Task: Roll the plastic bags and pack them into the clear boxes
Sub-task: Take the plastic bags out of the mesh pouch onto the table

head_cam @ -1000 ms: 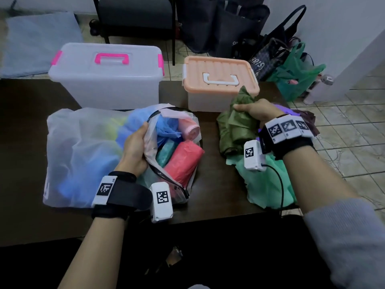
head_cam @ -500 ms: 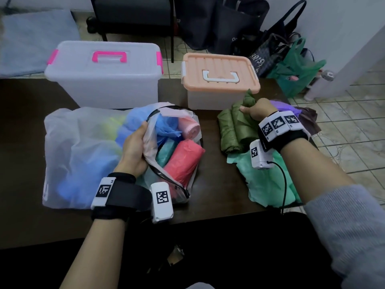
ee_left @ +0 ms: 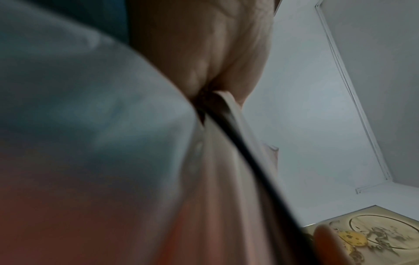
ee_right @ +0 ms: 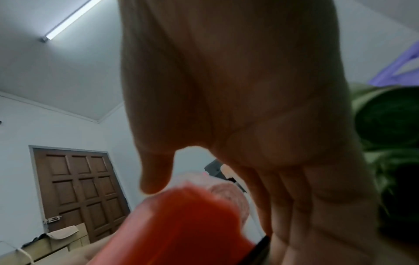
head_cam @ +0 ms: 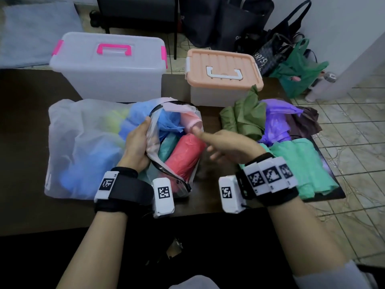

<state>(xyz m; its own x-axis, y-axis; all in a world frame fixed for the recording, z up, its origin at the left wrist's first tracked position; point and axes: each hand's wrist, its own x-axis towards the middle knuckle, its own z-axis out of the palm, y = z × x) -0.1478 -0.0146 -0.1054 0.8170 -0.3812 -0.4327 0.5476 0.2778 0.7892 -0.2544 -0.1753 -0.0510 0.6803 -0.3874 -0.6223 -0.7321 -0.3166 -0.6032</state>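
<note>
Left hand (head_cam: 136, 146): grip holding zippered pouch (head_cam: 83, 147) rim, frame centre. Right hand (head_cam: 229, 146): grip wide, over red roll (head_cam: 183, 157).

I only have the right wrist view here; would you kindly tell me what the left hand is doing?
Observer: The left hand grips the rim of the zip pouch, holding its mouth open.
Operator: Thank you. Are the clear boxes open?
Observer: No, the pink-handled box and the orange-lidded box both have their lids on.
Operator: I see a red roll. What else is inside the pouch?
Observer: A teal roll and a loose blue bag lie beside it.
</note>
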